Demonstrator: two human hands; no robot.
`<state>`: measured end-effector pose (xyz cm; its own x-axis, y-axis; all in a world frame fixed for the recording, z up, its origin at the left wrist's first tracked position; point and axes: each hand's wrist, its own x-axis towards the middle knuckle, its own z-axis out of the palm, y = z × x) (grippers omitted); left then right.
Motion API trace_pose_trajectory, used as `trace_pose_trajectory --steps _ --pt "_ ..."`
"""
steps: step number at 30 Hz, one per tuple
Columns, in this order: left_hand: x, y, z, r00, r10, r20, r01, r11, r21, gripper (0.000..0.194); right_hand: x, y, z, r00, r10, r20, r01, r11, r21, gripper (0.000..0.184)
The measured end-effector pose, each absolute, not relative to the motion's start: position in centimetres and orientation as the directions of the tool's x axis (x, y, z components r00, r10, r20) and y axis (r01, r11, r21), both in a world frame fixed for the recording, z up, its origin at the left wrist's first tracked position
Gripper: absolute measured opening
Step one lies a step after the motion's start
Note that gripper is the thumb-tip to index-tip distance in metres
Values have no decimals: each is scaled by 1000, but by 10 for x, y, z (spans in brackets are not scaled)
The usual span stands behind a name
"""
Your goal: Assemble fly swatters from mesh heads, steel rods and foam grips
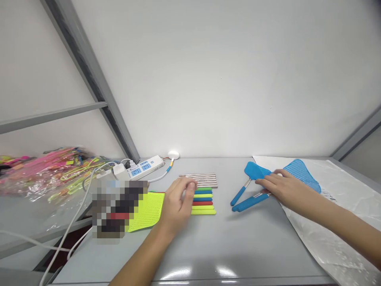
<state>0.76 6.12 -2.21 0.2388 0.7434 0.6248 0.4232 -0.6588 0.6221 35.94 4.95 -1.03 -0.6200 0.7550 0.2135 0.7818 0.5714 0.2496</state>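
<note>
Gripping right hand: closed on blue swatters
Left hand: over colored handles, grip cannot be told

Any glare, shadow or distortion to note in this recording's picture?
Head view: two glare patches near the front edge of the grey tabletop; faint shadow below the blue fly swatters at the right hand; pixelated block hiding something at left; left frame post slants, possibly wide-lens distortion.

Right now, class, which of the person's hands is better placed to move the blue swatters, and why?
Probably the right hand: its fingers are at the blue swatters, while the left hand is away from them, at the left ends of the coloured handles.
</note>
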Motion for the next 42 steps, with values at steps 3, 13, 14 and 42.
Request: trace_pose_trajectory --steps 3,13,14,42 --pt "31 35 -24 399 692 602 463 -718 519 15 333 21 -12 -508 841 184 861 498 103 13" --pt "40 -32 -51 655 543 525 490 -835 251 32 287 -52 -17 -562 826 -40 802 533 -270 17" --pt "32 -34 -51 654 563 506 501 -823 269 29 284 -55 -18 -588 809 11 785 574 -233 15" --pt "-10 0 -88 295 946 134 817 -322 478 76 182 66 -24 215 805 553 -162 588 -793 34"
